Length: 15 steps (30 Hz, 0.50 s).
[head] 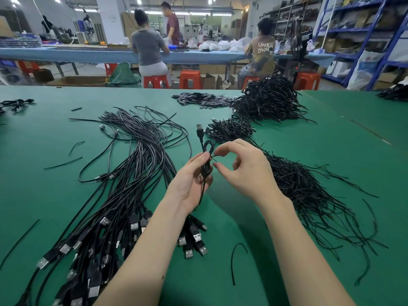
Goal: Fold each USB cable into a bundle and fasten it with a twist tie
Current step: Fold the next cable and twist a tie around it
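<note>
green table (287,217) | loose USB cables (123,195) | twist ties (309,195) | bundled cables (269,100)

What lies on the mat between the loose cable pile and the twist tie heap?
Head view: both hands, left and right, tying the folded cable.

2 hands (192,180), 3 people (148,47), 4 red stools (189,79), 1 green table (309,151).

Glossy black plastic cable (206,167), metal plug (199,126), matt green tabletop (331,151)
</note>
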Each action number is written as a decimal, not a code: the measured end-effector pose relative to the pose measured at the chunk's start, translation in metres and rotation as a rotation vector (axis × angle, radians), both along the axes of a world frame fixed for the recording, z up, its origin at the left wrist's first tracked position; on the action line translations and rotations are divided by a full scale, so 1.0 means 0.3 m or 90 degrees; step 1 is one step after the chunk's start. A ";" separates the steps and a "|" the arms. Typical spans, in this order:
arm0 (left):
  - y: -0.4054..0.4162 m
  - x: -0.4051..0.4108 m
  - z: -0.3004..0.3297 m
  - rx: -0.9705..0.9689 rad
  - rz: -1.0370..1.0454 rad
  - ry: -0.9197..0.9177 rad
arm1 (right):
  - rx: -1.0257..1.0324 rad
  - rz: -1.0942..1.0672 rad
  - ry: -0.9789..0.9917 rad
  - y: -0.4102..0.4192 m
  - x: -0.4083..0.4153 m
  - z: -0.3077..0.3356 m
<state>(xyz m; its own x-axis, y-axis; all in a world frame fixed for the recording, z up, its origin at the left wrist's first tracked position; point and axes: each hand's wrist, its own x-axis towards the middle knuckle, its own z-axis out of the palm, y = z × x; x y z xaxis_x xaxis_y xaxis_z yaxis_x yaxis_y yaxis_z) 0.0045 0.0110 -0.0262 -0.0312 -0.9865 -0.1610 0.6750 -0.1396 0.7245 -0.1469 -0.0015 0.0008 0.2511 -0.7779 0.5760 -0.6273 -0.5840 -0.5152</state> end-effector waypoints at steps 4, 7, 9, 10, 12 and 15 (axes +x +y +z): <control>-0.001 0.003 -0.007 -0.002 -0.007 -0.003 | -0.029 -0.020 -0.028 -0.004 0.000 -0.012; -0.004 0.000 -0.007 -0.016 -0.010 -0.027 | 0.193 -0.034 -0.215 -0.012 0.029 -0.018; -0.004 -0.004 -0.007 -0.026 -0.013 -0.047 | 0.554 0.026 -0.501 -0.006 0.044 -0.001; -0.004 -0.006 -0.008 -0.033 -0.019 -0.049 | 0.696 0.070 -0.619 -0.002 0.043 0.001; -0.004 -0.006 -0.008 -0.039 -0.024 -0.051 | 0.749 0.110 -0.662 0.001 0.038 -0.010; -0.005 -0.003 -0.007 -0.023 -0.015 -0.049 | 0.436 0.081 -0.387 0.003 0.014 -0.013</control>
<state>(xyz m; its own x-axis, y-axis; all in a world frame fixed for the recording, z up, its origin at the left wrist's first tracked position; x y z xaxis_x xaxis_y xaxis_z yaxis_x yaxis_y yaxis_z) 0.0036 0.0096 -0.0284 -0.0433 -0.9908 -0.1282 0.6136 -0.1276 0.7792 -0.1426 -0.0006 -0.0032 0.1637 -0.9846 0.0609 -0.0875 -0.0760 -0.9933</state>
